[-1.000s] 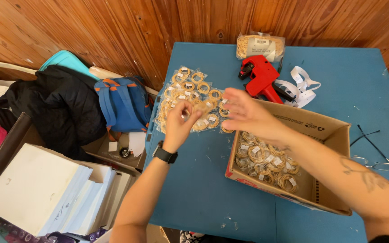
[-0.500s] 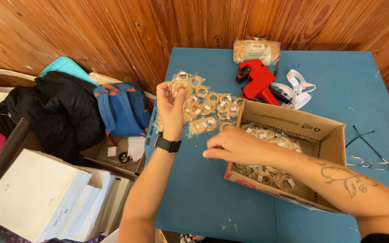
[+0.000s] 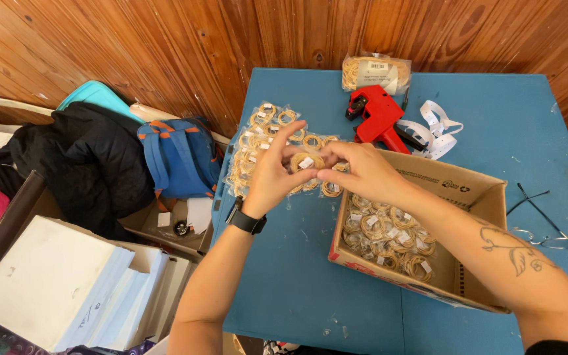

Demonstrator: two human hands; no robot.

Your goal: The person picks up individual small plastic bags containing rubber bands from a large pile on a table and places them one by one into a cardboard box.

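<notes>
Wood-panelled wall backs a blue table [image 3: 494,112], and both hands meet above its left half, just off the near-left corner of a cardboard box [image 3: 455,190]. Between them is a small clear packet of rubber bands [image 3: 306,162]: the left hand [image 3: 272,176] pinches its left edge with thumb and fingers, the right hand [image 3: 361,172] pinches its right edge. More such packets [image 3: 264,131] lie spread along the table's left edge, directly under the held one, and others fill the box. A red label gun [image 3: 377,115] lies near the far edge, with glasses [image 3: 540,230] by the right edge.
</notes>
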